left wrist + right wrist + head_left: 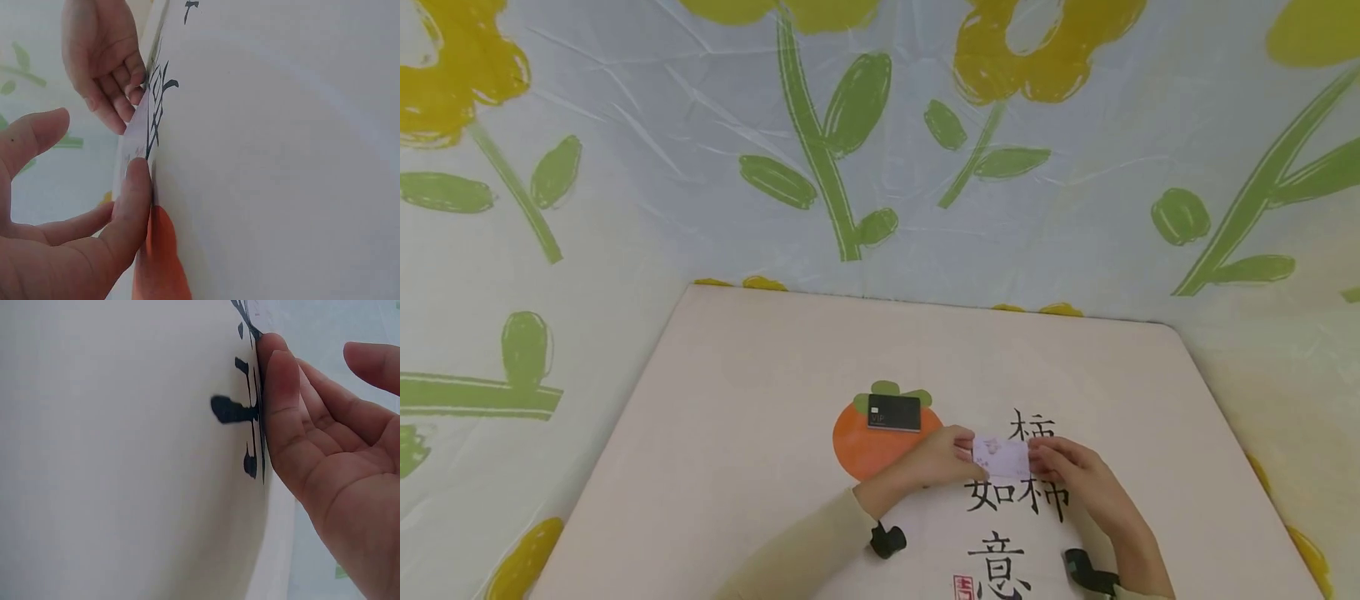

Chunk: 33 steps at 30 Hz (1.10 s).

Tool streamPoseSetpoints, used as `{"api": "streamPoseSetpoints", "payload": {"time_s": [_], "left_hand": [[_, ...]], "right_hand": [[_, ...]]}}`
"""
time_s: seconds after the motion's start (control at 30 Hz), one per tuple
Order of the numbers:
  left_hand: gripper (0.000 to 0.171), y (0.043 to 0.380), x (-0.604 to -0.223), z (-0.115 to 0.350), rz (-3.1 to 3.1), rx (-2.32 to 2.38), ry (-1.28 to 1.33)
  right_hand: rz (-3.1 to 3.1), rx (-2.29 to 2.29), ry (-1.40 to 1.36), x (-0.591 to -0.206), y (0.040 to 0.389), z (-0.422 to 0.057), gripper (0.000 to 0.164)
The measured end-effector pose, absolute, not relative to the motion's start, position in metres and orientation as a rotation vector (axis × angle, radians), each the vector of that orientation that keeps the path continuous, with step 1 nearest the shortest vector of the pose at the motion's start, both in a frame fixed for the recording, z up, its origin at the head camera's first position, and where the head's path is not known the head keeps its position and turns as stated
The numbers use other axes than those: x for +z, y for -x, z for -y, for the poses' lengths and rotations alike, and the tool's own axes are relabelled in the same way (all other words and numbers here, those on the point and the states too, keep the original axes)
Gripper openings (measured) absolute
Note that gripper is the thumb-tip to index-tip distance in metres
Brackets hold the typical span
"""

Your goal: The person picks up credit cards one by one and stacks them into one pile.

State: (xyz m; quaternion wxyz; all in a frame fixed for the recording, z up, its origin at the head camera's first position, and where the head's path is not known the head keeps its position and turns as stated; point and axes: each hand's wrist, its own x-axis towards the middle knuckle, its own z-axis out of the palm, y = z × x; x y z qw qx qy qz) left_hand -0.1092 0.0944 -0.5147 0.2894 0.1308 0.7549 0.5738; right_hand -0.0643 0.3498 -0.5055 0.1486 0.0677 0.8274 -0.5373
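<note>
A small pale pink card [1001,457] with a faint printed picture lies between both hands, over black Chinese characters [992,495] printed on the table cover. My left hand [942,460] touches its left edge with the fingertips; in the left wrist view the thumb [47,134] stands apart from those fingers. At the opposite edge my right hand [1078,477] rests its fingertips, and in the right wrist view its thumb [375,362] is raised away from them. A black card [894,413] marked VIP lies farther left, touched by neither hand.
The pale pink table cover [760,375] bears an orange persimmon print [865,446], partly beneath the black card. A red seal print [963,587] shows near the bottom. Flower-patterned cloth [700,167] walls the table at the back and sides.
</note>
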Motion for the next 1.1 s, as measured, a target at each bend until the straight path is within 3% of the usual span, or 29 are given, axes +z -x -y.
{"api": "streamPoseSetpoints", "payload": {"time_s": [0.53, 1.1], "left_hand": [[0.067, 0.114, -0.517, -0.068, -2.006, 1.666, -0.332], [0.061, 0.127, -0.511, -0.012, -2.013, 1.776, -0.28]], "right_hand": [[-2.415, -1.552, -0.151, -0.5, 0.075, -0.325, 0.052], [-2.332, -1.736, 0.031, -0.494, 0.097, -0.276, 0.044]]}}
